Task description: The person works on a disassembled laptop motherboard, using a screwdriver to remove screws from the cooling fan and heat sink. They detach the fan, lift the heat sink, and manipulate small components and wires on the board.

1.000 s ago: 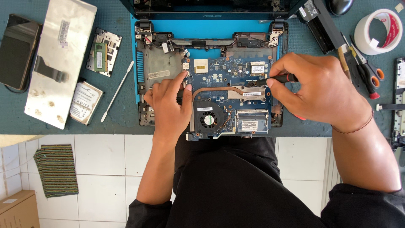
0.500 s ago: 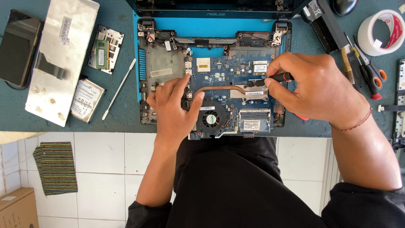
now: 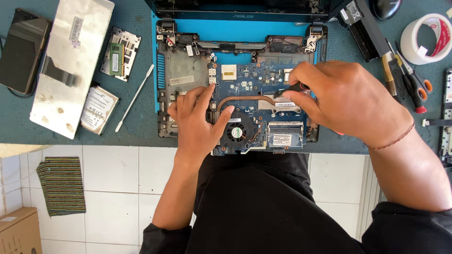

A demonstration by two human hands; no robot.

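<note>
Two hands, left hand (image 3: 197, 123) flat on one motherboard (image 3: 256, 84), right hand (image 3: 346, 101) gripping one screwdriver (image 3: 294, 88)

The opened laptop (image 3: 238, 80) lay flat on the teal mat, blue frame exposed, blue board bare, copper pipe curving to a black fan; a black-handled screwdriver (image 3: 294, 88) stood tip-down on the heatsink, near centre.

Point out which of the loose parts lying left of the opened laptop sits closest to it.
The white plastic pry stick, lying slanted just off the laptop edge. The memory-module cover, hard drive and keyboard lie farther left.
</note>
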